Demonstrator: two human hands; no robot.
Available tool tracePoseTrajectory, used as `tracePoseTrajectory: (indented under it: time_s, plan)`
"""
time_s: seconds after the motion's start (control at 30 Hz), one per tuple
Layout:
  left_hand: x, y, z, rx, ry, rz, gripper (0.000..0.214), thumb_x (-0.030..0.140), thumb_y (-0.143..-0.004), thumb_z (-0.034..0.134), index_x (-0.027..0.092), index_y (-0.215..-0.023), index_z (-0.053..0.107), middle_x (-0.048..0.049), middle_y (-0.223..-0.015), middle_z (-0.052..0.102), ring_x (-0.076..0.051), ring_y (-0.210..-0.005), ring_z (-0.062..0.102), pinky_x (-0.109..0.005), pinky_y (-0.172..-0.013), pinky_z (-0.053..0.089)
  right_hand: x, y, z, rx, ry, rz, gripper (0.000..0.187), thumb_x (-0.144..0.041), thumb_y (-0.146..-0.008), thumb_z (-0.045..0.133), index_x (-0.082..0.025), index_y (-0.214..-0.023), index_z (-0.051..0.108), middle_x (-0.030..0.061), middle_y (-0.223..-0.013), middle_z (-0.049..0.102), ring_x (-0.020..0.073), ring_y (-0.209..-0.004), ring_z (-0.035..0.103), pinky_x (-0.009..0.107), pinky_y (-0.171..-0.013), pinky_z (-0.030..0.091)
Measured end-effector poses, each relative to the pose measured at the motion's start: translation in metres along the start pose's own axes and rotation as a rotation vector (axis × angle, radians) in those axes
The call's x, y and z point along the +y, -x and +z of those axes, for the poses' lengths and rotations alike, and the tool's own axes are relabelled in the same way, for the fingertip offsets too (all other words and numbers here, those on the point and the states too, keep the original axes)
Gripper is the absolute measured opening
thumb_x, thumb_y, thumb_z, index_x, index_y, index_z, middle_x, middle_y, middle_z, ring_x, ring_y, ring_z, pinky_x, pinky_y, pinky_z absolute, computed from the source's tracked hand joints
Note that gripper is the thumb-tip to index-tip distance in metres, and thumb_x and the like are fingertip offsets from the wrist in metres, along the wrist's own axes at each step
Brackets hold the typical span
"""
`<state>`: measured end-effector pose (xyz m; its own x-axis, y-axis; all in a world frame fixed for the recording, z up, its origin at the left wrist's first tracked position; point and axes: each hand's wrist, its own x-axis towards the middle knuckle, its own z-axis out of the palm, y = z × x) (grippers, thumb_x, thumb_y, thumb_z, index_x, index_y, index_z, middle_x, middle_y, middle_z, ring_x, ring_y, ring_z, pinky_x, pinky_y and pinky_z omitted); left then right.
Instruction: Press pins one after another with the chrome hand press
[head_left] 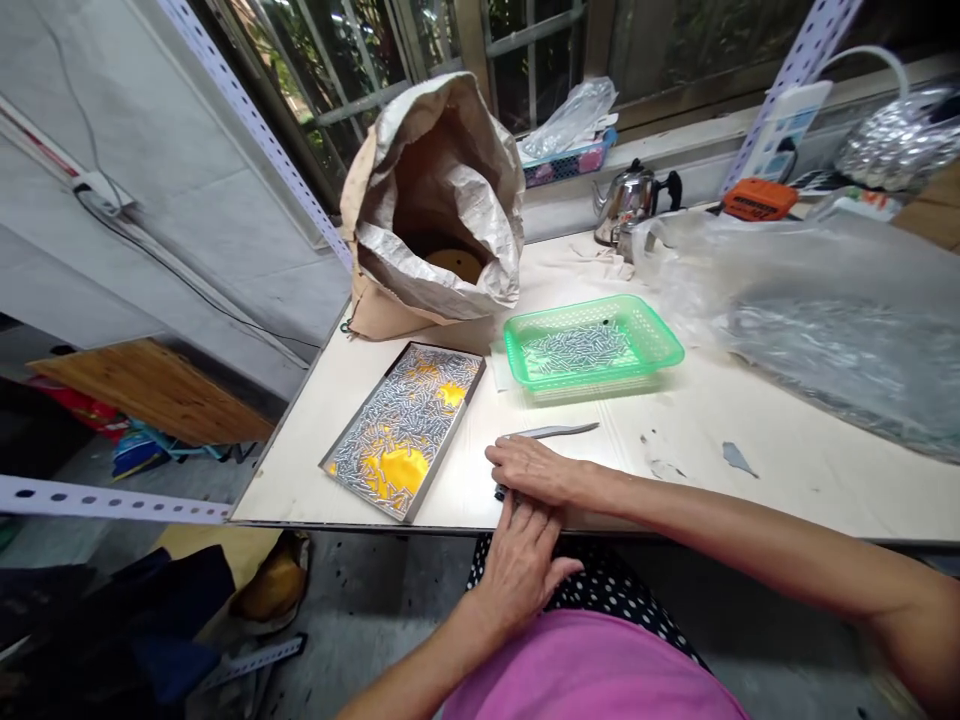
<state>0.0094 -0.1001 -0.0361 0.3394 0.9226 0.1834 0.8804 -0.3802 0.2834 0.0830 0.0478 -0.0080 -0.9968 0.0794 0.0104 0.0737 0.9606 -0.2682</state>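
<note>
My right hand (534, 468) rests on the white table (750, 450) near its front edge, fingers together and curled down over a small dark object (499, 492) that peeks out beneath them. My left hand (521, 565) reaches up from my lap with its fingers stretched out, their tips tucked under the right hand at the table edge. Metal tweezers (553, 431) lie just beyond the right hand. A metal tray (405, 428) with a yellow bottom holds several small silver pins, to the left. A green plastic basket (592, 350) of the same pins stands behind.
A large open paper sack (439, 210) stands at the back left of the table. A big clear plastic bag of pins (832, 320) fills the right side. A kettle (630, 200) and an orange tool (759, 199) are by the window. Perforated shelf posts (112, 503) frame the left.
</note>
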Motion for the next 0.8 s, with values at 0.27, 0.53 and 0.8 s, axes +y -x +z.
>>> tracePoseTrajectory:
  time_s: [0.27, 0.53, 0.8]
  plan:
    - [-0.005, 0.002, -0.003, 0.022, 0.093, -0.029, 0.06, 0.053, -0.092, 0.05, 0.018, -0.141, 0.044, -0.0103, -0.14, 0.055, -0.026, -0.139, 0.038, -0.051, -0.121, 0.018, 0.014, 0.01, 0.016, 0.142, -0.067, -0.084, 0.014, -0.018, -0.095, 0.05, -0.015, -0.087, 0.062, 0.0059, -0.089, 0.06, 0.0175, -0.081, 0.049, 0.029, -0.072, 0.037]
    - [-0.015, 0.012, 0.004, -0.007, 0.017, 0.023, 0.068, 0.061, -0.089, 0.049, 0.015, -0.139, 0.045, -0.0138, -0.146, 0.048, -0.028, -0.143, 0.032, -0.055, -0.119, 0.017, 0.02, -0.024, 0.006, -0.006, -0.314, -0.022, 0.02, -0.019, -0.092, 0.048, -0.014, -0.08, 0.063, 0.0058, -0.081, 0.061, 0.0141, -0.071, 0.054, 0.026, -0.066, 0.041]
    - [-0.02, 0.008, -0.034, 0.114, 0.016, 0.036, 0.045, 0.053, -0.092, 0.051, 0.018, -0.118, 0.061, -0.0131, -0.128, 0.062, -0.025, -0.127, 0.051, -0.044, -0.109, 0.04, 0.039, -0.001, -0.062, 0.718, -0.54, 0.317, 0.028, -0.038, -0.095, 0.048, -0.019, -0.111, 0.06, 0.0023, -0.081, 0.063, 0.0144, -0.064, 0.058, 0.028, -0.061, 0.048]
